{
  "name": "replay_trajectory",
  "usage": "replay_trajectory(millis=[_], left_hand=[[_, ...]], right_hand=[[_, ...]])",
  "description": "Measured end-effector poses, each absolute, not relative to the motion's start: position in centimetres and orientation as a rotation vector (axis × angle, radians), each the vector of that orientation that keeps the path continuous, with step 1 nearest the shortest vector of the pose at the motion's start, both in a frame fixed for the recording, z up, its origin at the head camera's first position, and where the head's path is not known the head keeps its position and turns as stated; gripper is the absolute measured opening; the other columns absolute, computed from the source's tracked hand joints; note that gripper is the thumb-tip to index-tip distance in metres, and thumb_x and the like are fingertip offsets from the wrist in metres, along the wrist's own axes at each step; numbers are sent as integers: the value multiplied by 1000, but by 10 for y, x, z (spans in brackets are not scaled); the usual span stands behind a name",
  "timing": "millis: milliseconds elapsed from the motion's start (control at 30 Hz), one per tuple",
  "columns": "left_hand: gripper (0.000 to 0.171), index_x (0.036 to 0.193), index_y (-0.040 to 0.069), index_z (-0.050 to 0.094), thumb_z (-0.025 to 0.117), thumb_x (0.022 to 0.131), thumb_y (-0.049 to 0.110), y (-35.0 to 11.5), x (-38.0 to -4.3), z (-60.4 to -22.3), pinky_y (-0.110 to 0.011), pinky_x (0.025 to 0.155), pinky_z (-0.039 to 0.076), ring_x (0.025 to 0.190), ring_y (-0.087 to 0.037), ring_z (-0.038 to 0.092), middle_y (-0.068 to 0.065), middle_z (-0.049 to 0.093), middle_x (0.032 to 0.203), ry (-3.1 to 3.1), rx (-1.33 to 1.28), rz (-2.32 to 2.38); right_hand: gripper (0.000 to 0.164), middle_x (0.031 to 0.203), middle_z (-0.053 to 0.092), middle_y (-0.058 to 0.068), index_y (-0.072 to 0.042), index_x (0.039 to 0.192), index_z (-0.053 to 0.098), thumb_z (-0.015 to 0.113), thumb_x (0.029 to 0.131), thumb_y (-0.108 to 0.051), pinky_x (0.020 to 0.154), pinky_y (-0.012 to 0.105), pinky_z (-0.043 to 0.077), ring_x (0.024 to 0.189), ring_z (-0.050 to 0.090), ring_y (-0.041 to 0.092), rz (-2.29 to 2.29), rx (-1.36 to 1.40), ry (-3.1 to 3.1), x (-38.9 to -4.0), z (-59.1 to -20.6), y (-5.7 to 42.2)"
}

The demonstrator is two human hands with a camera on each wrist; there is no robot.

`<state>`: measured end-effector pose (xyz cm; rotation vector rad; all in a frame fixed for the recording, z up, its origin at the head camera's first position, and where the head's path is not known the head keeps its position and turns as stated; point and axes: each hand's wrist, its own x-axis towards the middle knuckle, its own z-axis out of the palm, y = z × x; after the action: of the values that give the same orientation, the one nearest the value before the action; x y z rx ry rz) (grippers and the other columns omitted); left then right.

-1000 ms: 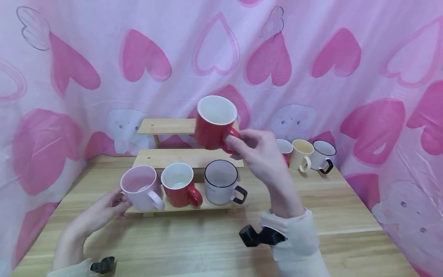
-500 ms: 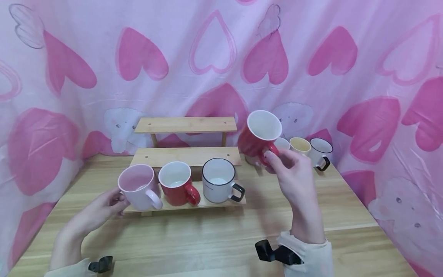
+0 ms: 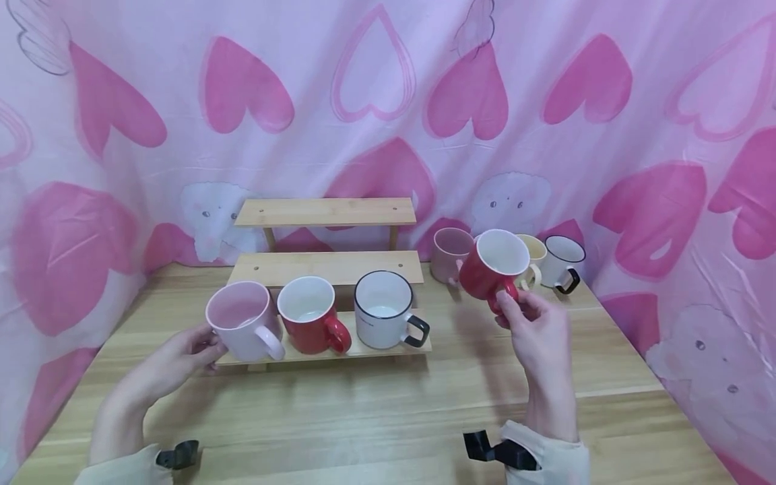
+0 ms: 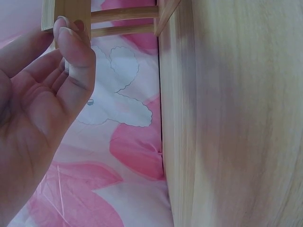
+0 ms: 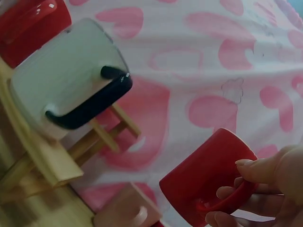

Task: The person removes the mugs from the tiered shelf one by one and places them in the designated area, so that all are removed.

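In the head view my right hand pinches the handle of a red mug with a white inside, holding it tilted above the table. The right wrist view shows thumb and fingers on this mug's handle. My left hand is at the left end of a tiered wooden shelf; in the left wrist view its curled fingers grip the board end. Along the bottom tier stand a pale pink mug, a second red mug and a white mug with black rim and handle.
On the table at the back right stand a dusky pink mug, a cream mug and a white black-handled mug. The held mug partly hides this row. Behind hangs a pink heart-patterned curtain.
My right hand has carried the red mug from above the shelf to the right and down, towards the mugs at the back right. My left hand stays at the shelf's end.
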<state>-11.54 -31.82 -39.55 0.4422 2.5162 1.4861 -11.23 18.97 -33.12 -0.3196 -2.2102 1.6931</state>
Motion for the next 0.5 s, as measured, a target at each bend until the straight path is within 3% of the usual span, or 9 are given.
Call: replay_trajectory(millis=[500], left_hand=[[27,121,-10,50,52,102,9,-316,-115,-394,-33,70,56,83,-21,60,-17,59,107,2533,436,1481]], right_hand=[[28,99,69,23,6,112,68,67,95,-16,70,20,56,73,66,5,1660,-414,-2252,-122,-377,201]])
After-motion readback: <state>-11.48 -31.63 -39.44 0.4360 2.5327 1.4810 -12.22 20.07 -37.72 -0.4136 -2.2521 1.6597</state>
